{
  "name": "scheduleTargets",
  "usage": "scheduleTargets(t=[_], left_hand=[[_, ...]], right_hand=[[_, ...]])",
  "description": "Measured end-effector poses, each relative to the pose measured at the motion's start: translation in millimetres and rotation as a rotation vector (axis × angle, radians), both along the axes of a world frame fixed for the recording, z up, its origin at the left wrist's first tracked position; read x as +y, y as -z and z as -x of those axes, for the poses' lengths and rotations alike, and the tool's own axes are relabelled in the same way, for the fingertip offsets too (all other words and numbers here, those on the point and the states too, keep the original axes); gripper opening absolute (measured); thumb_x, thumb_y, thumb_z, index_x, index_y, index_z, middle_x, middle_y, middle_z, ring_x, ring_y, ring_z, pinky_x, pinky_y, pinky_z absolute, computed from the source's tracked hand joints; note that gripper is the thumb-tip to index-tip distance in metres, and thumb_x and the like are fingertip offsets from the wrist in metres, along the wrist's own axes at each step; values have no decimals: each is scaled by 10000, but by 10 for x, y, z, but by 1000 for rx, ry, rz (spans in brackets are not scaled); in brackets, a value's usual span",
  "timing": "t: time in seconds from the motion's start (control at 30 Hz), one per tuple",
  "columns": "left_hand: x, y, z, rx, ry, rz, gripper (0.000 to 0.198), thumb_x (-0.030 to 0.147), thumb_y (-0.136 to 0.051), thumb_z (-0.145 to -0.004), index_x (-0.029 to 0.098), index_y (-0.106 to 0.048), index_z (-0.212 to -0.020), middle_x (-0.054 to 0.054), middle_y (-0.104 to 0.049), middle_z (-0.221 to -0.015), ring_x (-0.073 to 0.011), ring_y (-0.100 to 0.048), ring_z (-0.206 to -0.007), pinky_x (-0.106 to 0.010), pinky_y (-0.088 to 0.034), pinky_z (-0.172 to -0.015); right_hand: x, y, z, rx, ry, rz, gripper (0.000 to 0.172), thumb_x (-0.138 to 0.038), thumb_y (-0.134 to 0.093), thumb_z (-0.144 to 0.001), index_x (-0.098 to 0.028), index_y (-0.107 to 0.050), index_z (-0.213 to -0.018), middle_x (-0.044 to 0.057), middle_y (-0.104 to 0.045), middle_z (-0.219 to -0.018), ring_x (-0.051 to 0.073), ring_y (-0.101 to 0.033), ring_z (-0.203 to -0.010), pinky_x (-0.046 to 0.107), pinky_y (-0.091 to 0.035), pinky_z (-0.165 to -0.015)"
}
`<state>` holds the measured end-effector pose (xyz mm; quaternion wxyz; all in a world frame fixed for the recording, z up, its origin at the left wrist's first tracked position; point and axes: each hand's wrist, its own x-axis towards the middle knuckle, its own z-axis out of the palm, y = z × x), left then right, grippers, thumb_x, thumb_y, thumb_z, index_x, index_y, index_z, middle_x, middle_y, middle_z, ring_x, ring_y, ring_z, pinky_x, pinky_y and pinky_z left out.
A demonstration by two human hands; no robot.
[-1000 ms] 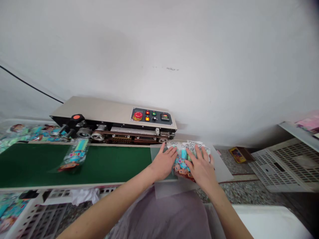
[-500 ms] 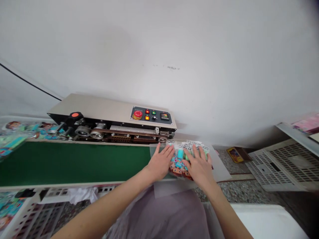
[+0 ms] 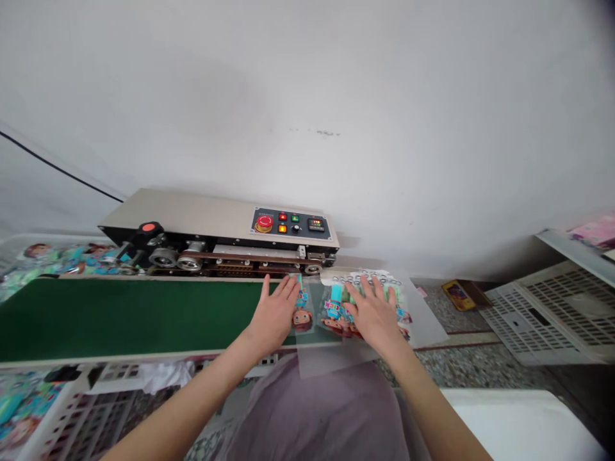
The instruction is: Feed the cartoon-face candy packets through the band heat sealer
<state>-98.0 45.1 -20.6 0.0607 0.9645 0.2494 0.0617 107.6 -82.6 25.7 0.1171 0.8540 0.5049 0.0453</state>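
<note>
My left hand (image 3: 275, 312) lies flat with fingers stretched along a printed plastic pouch (image 3: 302, 310), at the right end of the green conveyor belt (image 3: 158, 320). The pouch's top edge reaches toward the rollers of a band sealing machine (image 3: 216, 214). On a pile of similar pouches (image 3: 336, 307) to the right rests my right hand (image 3: 375, 314), fingers spread. The pile lies on a clear sheet (image 3: 423, 317) past the belt's end. Part of both the single pouch and the pile is hidden under my hands.
Behind the machine stands a wall (image 3: 408, 128). More pouches fill a white bin (image 3: 14, 246) at the far left and a crate (image 3: 62, 410) below the belt. At right are a grey crate (image 3: 542, 320), a small yellow box (image 3: 459, 296) and a white surface (image 3: 519, 422).
My left hand has slid left, and one pouch has come apart from the pile with it. My right hand stays on the pile. A pouch at the belt's far left end is gone from there.
</note>
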Motion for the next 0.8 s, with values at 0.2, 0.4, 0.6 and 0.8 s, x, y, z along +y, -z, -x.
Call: scheduleTargets(t=[0.2, 0.4, 0.6, 0.8], left_hand=[[-101, -193, 55, -37, -41, 62, 594, 22, -399, -868, 122, -522, -1441, -131, -450, -1565, -279, -388, -1473, -584, -211, -1236], [-213, -29, -428, -113, 331, 108, 506, 304, -362, -1042, 163, -406, -1526, -100, -355, -1620, -259, -304, -1514, -567, -229, -1231], [-294, 218, -528, -158, 178, -11, 560, 446, -252, -1072, 192, -331, -1566, -84, -278, -1653, -279, -236, -1537, -694, -78, -1217], [-295, 142, -388, -123, 23, -2, 524, 439, -332, -1059, 207, -432, -1519, -88, -354, -1623, -304, -309, -1508, -695, -99, -1220]], right_hand=[[70, 46, 90, 32, -35, -15, 469, -397, -495, -1013, -276, -537, -1465, 144, -402, -1595, 391, -306, -1483, 624, -226, -1154], [27, -53, 124, 5, -39, -46, 483, -384, -492, -1011, -249, -525, -1473, 136, -414, -1588, 382, -310, -1481, 622, -228, -1160], [-273, 8, 68, -6, -80, -33, 466, -407, -499, -1009, -247, -558, -1443, 114, -418, -1589, 385, -295, -1486, 654, -219, -1151], [-164, 107, 142, 26, -92, -72, 471, -384, -512, -1006, -250, -543, -1456, 100, -435, -1581, 402, -291, -1483, 664, -192, -1162]])
